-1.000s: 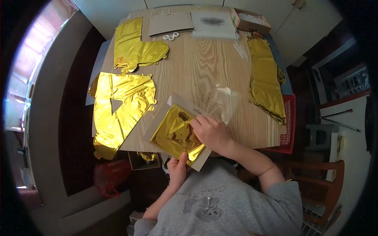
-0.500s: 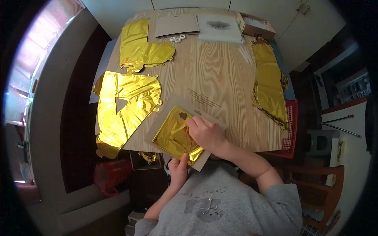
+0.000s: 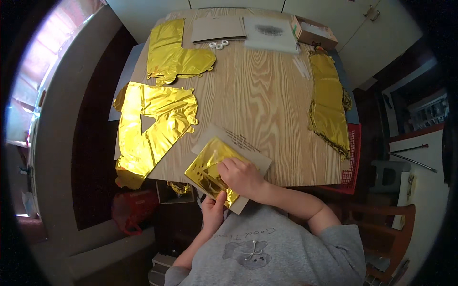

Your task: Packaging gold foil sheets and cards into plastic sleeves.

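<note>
A folded gold foil balloon (image 3: 206,159) lies flat on a beige card sheet (image 3: 257,159) at the table's near edge, tilted toward me. My left hand (image 3: 213,211) grips the lower edge of both, thumb on top of the foil and the other fingers underneath. Curled over the middle of the foil is my right hand (image 3: 241,178), closed; whatever its fingertips pinch is hidden beneath them. Left of the card, a flat gold foil balloon (image 3: 160,126) with a triangular hole is spread out. Another gold foil balloon (image 3: 174,55) lies beyond it.
At the right edge hangs a long gold foil piece (image 3: 328,102) above a red basket (image 3: 353,159). Along the back are stacked card sheets (image 3: 218,29), white rolls (image 3: 219,45), a clear plastic bag (image 3: 269,35) and an open box (image 3: 314,32). An open carton (image 3: 174,193) stands below the table.
My right hand has slid slightly left and down across the foil. The card and foil have shifted a little, and the brown spot near the foil's top corner no longer shows.
</note>
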`<state>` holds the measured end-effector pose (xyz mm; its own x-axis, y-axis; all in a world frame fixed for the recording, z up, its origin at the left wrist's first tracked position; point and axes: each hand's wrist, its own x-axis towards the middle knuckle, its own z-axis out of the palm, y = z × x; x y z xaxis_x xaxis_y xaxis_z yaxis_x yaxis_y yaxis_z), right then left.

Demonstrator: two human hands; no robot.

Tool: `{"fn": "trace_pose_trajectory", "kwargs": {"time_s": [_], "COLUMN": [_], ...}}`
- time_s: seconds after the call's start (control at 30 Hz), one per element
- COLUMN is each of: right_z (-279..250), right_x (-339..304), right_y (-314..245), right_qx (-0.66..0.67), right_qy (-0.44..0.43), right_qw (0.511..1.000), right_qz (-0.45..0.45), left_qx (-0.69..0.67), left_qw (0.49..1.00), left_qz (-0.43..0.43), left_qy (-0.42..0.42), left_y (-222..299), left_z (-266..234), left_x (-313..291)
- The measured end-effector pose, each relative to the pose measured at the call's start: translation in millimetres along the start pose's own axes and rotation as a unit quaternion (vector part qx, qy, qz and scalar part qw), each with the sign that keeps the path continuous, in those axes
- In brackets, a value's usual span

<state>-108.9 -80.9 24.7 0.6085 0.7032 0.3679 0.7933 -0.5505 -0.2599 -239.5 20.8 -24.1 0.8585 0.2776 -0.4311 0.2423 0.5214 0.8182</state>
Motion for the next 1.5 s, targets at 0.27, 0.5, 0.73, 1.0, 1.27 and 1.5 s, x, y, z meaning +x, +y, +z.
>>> {"fn": "trace_pose_trajectory", "kwargs": {"time_s": [0.27, 0.5, 0.73, 1.0, 1.27, 1.5], "right_z": [1, 0, -5, -5, -17, -16], "right_x": [-7, -8, -13, -18, -24, -34], "right_y": [-2, -5, -8, -6, -5, 2], "right_qx": [0.004, 0.001, 0.013, 0.035, 0.077, 0.055], "right_qy": [-0.017, -0.023, -0.020, -0.010, -0.082, -0.064], "right_qw": [1.000, 1.000, 1.000, 0.999, 0.993, 0.995], "right_qz": [-0.015, -0.015, -0.020, -0.035, -0.047, -0.049], "left_qx": [0.025, 0.069, 0.068, -0.082, -0.069, -0.026], "left_qw": [0.996, 0.996, 0.996, 0.995, 0.997, 0.998], "left_qz": [-0.062, -0.047, -0.060, -0.061, -0.027, -0.037], "left_qy": [0.051, 0.028, 0.017, -0.004, 0.024, 0.035], "left_y": [3, 15, 12, -5, -13, -12], "left_z": [-31, -17, -7, -12, -10, -5], "left_x": [-14, -7, 3, 5, 8, 11]}}
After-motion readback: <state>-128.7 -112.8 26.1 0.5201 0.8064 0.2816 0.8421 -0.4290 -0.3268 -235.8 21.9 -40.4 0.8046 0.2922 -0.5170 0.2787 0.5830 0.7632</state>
